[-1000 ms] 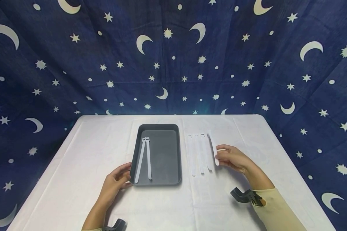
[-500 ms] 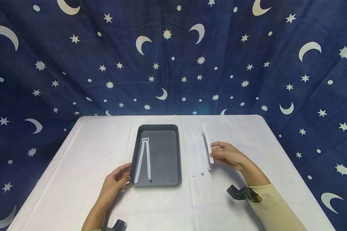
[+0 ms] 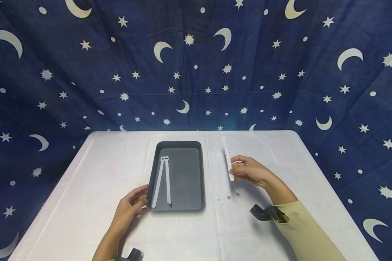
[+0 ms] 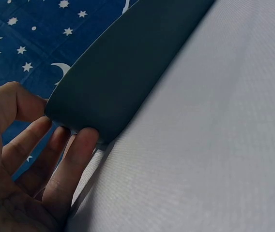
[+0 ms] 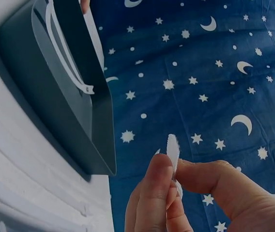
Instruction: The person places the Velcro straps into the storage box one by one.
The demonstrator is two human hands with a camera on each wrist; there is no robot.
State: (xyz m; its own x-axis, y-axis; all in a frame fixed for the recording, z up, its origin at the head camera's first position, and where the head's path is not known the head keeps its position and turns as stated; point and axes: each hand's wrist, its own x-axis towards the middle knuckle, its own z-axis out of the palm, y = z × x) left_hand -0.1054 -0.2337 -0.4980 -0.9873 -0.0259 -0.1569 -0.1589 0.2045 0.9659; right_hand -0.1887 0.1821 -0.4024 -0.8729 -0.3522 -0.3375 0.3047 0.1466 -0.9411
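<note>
My right hand (image 3: 251, 171) pinches a white hook-and-loop cable tie (image 3: 227, 154) near its close end, thumb against fingers. Its far end points up and away; in the right wrist view the tie (image 5: 172, 147) shows edge-on with a fuzzy surface. Below it, more white cable ties (image 3: 217, 177) lie side by side on the table, one partly hidden by the held tie and hand. My left hand (image 3: 129, 204) grips the near left corner of a dark grey tray (image 3: 187, 181), thumb and fingers on its outer walls (image 4: 113, 77). Inside lie two ties (image 3: 168, 181), slotted heads together.
A white cloth covers the table (image 3: 85, 188). Behind it hangs a dark blue curtain (image 3: 196, 87) with moons and stars. Black wrist mounts (image 3: 268, 213) sit on the forearms, close over the table.
My right hand has carried the pinched tie leftward and up, over the ties on the table towards the tray. The left hand and tray have stayed in place.
</note>
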